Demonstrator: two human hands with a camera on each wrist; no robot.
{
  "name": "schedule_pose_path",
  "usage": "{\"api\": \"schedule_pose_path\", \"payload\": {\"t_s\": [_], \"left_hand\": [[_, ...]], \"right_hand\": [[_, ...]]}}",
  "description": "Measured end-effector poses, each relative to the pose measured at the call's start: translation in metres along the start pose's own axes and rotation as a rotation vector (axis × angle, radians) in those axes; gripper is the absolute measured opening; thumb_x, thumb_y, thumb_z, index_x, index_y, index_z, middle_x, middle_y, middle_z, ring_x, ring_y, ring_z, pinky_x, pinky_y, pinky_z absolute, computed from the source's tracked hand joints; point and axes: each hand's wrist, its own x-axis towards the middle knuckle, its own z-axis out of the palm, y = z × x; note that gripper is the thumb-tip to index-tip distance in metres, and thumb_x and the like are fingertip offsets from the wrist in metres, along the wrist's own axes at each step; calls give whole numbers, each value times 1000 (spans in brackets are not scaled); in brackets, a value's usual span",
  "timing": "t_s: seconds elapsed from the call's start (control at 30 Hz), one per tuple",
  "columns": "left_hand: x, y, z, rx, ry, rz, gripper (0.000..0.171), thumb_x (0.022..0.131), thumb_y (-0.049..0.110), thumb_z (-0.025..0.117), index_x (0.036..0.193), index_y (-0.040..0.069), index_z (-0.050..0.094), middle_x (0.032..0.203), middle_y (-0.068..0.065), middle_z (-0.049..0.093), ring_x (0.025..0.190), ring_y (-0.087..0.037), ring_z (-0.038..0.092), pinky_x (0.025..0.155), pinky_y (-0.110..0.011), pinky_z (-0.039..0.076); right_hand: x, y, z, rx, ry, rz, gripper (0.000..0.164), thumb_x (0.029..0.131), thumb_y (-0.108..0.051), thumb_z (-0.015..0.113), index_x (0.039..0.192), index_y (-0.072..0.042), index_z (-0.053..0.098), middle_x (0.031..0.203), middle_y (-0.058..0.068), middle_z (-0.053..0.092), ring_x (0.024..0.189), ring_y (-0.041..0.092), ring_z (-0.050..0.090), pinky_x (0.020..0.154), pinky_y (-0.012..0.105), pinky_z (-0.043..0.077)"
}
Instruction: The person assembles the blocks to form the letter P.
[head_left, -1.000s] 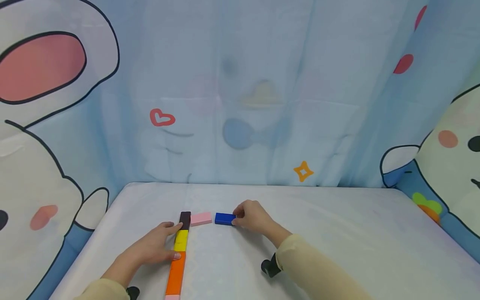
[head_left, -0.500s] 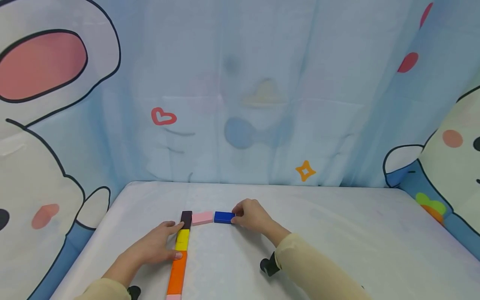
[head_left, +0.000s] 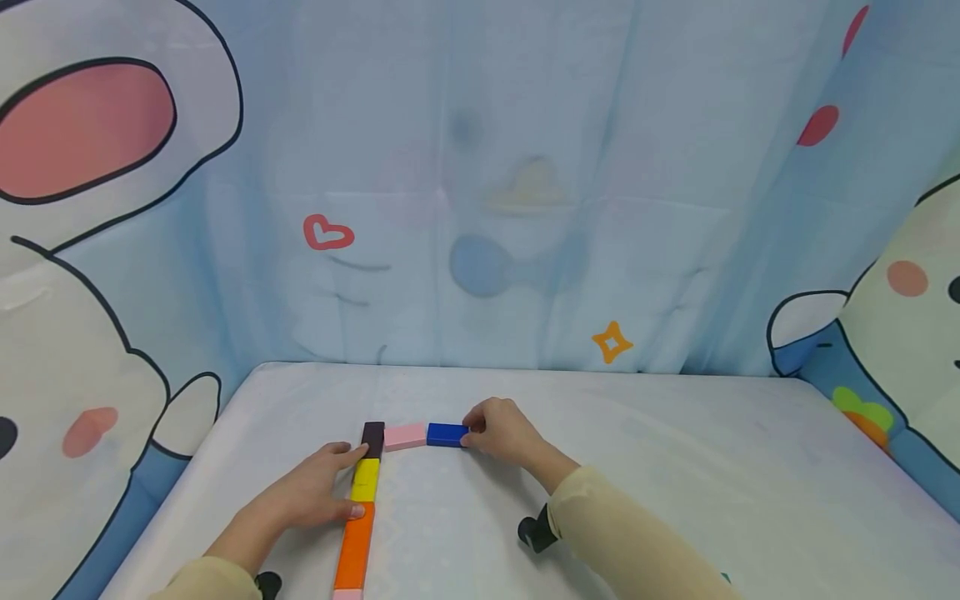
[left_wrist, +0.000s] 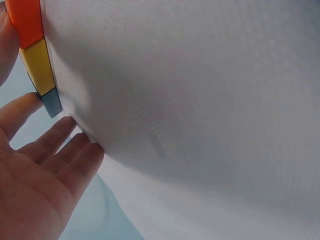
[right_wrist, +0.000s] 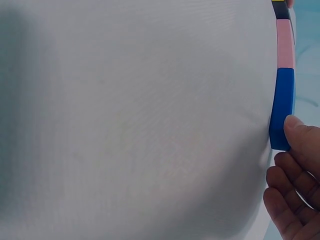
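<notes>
Right of the black block point(head_left: 373, 437) lie a pink block point(head_left: 405, 437), then the blue block point(head_left: 445, 435), pinched by the right hand point(head_left: 507, 435). The left hand point(head_left: 309, 490), fingers spread, touches the black block and an orange block point(head_left: 354, 552).

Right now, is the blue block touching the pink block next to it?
Touching. The right wrist view shows the blue block meeting the pink block end to end, with no visible gap.

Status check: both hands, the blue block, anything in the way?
Right hand pinches blue block. Left hand touches black block and orange block. Blue block end to end with pink block. No obstruction visible.
</notes>
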Motion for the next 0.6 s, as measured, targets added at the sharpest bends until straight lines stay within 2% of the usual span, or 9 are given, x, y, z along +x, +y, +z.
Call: {"api": "schedule_pose_path", "payload": {"t_s": [0.6], "left_hand": [[-1,2,-1,-4,-8,-9,85,81,27,87,154,15,47,155,-26,42,139,-47,44,110,-66,43]], "right_hand": [[-3,-1,0,-2,-3,-18,24,90,-13,79,111,-3,76,92,4,71,83,15,58,81,31,57]]}}
